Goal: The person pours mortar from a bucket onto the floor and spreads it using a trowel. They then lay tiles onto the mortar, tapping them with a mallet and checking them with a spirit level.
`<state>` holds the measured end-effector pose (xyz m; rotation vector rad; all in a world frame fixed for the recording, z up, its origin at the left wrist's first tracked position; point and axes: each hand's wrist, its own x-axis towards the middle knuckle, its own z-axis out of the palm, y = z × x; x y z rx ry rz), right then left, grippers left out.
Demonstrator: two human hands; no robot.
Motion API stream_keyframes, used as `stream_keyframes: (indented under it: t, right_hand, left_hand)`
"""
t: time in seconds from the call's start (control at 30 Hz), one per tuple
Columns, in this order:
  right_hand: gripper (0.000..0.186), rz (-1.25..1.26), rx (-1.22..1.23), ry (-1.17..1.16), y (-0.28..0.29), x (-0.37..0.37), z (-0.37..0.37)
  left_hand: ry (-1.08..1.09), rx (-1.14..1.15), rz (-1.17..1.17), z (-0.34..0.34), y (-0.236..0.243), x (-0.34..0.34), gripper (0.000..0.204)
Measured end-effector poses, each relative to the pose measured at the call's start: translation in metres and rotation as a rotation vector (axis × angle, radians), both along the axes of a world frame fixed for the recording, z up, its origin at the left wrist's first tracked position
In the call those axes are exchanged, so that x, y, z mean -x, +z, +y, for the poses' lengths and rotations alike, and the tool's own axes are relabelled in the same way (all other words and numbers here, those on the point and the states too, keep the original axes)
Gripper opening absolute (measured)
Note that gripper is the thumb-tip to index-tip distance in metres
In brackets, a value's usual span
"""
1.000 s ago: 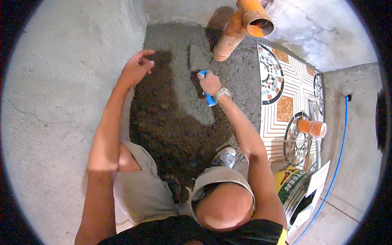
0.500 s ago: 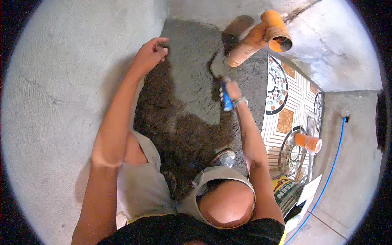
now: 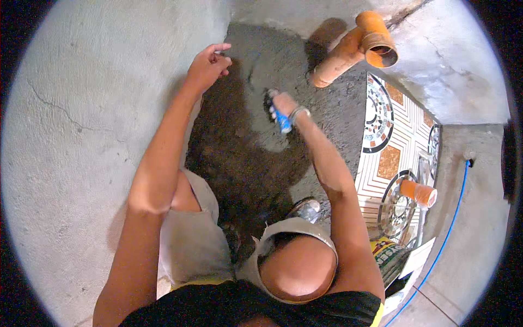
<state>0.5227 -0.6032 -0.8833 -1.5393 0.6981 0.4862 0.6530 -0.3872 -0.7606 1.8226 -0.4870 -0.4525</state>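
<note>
My right hand (image 3: 286, 103) is wrapped around the blue handle of a trowel (image 3: 283, 124). It is low over the wet grey cement (image 3: 259, 52) on the floor. The blade blends into the cement colour, so its outline is hard to make out. Beside the left wall, my left hand (image 3: 207, 68) hangs in the air with its forefinger stretched out and the other fingers loosely bent, holding nothing. Darker, rougher mortar (image 3: 239, 169) covers the floor between the smooth patch and my feet.
An orange branched pipe (image 3: 340, 57) rises from the floor at the far right. Patterned tiles (image 3: 376, 158) lie along the right, with a capped orange pipe stub (image 3: 418, 193). A green and yellow sack (image 3: 388, 259) and a blue hose (image 3: 447, 234) are nearer. Plastered walls (image 3: 109, 109) enclose the corner.
My right hand has swept the trowel leftward and slightly away, across the grey cement. My left hand stays by the wall with hardly any change, while the whole view shifts a little.
</note>
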Motion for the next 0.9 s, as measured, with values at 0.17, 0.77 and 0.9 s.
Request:
stream_keyframes:
  t: [0.17,0.77,0.9]
  right_hand:
    - [0.037,-0.024,-0.008,0.353,0.018,0.043,0.001]
    - [0.034,-0.092,0.088,-0.045,0.001,0.07,-0.006]
    - [0.031,-0.042,0.082,0.186,-0.007,0.075,0.043]
  left_hand:
    - [-0.011,0.03,0.058,-0.005,-0.005,-0.003,0.04]
    - [-0.006,-0.031,-0.054,0.0,-0.006,0.0,0.041]
    - [-0.016,0.055,0.006,-0.003,-0.007,-0.002,0.04]
